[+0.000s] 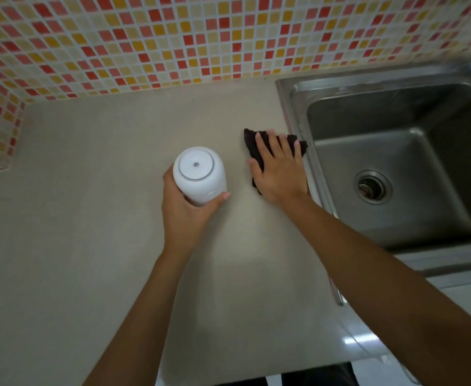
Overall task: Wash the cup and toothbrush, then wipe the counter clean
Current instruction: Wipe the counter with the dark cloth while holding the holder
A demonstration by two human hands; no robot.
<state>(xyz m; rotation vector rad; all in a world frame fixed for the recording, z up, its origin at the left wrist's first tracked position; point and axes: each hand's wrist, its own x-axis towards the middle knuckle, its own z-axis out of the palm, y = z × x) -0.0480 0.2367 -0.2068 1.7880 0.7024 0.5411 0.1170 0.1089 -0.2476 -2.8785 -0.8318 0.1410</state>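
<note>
My left hand [185, 210] is wrapped around a white cylindrical cup-like container [198, 174] with a round lid and a small centre hole, held upright over the beige counter [89, 190]. My right hand [280, 171] lies flat, fingers spread, pressing a dark cloth [252, 140] onto the counter just left of the sink rim. No toothbrush is in view.
A steel sink [396, 151] with a round drain [372, 187] fills the right side. A mosaic tile wall [173, 37] in red, orange and cream runs behind and to the left. The counter's front edge is near the bottom, with white floor beyond.
</note>
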